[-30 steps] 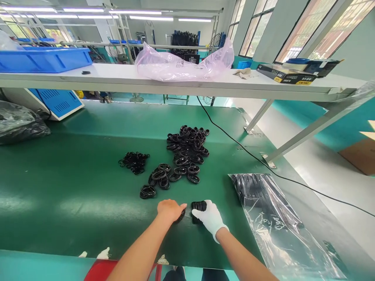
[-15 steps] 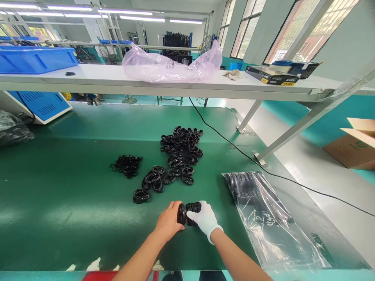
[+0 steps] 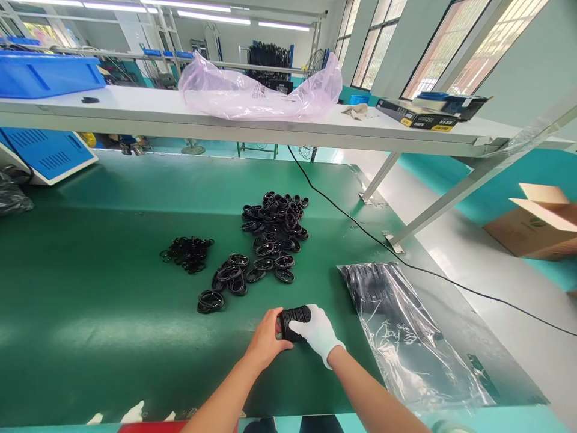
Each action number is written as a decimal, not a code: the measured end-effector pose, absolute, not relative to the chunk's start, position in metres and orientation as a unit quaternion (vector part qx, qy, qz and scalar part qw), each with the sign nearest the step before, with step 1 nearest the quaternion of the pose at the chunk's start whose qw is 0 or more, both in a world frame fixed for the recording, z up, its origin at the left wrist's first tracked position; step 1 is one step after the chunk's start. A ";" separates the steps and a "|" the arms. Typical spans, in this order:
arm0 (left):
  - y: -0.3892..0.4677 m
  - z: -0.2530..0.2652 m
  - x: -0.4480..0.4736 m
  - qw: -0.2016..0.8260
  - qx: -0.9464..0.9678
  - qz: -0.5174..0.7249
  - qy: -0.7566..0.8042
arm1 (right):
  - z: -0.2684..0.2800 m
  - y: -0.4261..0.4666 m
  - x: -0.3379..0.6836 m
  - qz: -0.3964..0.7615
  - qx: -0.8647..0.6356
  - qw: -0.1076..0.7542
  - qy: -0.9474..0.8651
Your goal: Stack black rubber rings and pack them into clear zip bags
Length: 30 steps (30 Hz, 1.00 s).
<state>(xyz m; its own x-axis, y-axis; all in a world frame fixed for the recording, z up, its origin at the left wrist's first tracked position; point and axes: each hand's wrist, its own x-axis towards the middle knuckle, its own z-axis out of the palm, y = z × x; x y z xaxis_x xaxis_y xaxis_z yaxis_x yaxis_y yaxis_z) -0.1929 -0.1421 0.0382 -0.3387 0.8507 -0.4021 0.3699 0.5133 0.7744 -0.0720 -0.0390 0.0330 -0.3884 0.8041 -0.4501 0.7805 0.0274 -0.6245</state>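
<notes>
"Stack of thin, glossy black, plastic-looking rings [image 3: 294, 325]: where is it lying?"

"I'm seeing it left of the long, clear plastic bag [image 3: 408, 361]. The bare left hand [image 3: 265, 341] is clasping its left end; the white-gloved right hand [image 3: 318, 332] is gripping its right."

"How is it handling?"

"I'm judging it light, fairly stiff, probably slippery between rings; I'm favouring both ends, pressing inward."

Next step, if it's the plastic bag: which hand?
Right, probably: the gloved right hand is nearer the plastic bag; the left hand sits beyond the ring stack, though both hands hold it.
</notes>
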 end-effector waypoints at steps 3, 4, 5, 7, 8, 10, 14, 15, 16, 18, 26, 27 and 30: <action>-0.141 0.037 -0.195 0.412 0.424 0.281 0.756 | 0.034 -0.038 -0.071 0.426 -0.557 0.013 -0.713; -0.142 0.037 -0.195 0.412 0.429 0.280 0.754 | 0.034 -0.038 -0.072 0.424 -0.559 0.012 -0.713; -0.143 0.038 -0.196 0.412 0.432 0.280 0.752 | 0.033 -0.038 -0.072 0.424 -0.558 0.010 -0.713; -0.144 0.038 -0.197 0.412 0.434 0.282 0.750 | 0.033 -0.038 -0.072 0.425 -0.556 0.005 -0.714; -0.145 0.038 -0.197 0.412 0.434 0.283 0.750 | 0.034 -0.037 -0.072 0.426 -0.556 0.003 -0.714; -0.146 0.037 -0.197 0.409 0.431 0.284 0.752 | 0.035 -0.037 -0.073 0.423 -0.558 -0.003 -0.714; -0.144 0.031 -0.194 0.399 0.431 0.285 0.757 | 0.039 -0.041 -0.076 0.414 -0.559 -0.017 -0.718; -0.143 0.030 -0.192 0.395 0.435 0.285 0.757 | 0.040 -0.043 -0.077 0.409 -0.562 -0.022 -0.719; -0.143 0.030 -0.190 0.389 0.440 0.282 0.758 | 0.041 -0.045 -0.078 0.402 -0.566 -0.027 -0.719; -0.145 0.033 -0.189 0.380 0.451 0.270 0.761 | 0.043 -0.049 -0.081 0.384 -0.580 -0.034 -0.718; -0.188 0.074 -0.279 0.110 0.373 0.096 0.916 | 0.039 -0.052 -0.082 0.390 -0.583 -0.047 -0.711; -0.194 0.077 -0.297 0.079 0.368 0.041 0.926 | 0.037 -0.052 -0.082 0.391 -0.581 -0.047 -0.712; -0.205 0.083 -0.335 0.060 0.387 -0.074 0.917 | 0.032 -0.051 -0.081 0.383 -0.578 -0.045 -0.719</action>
<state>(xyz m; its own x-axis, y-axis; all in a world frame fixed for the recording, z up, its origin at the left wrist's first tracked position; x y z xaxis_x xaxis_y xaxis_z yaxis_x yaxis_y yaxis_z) -0.3354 -0.2051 0.0830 -0.6930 0.7015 -0.1661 0.7190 0.6893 -0.0888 -0.0809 -0.0506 0.0317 -0.3288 0.7967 -0.5071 0.8653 0.0389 -0.4998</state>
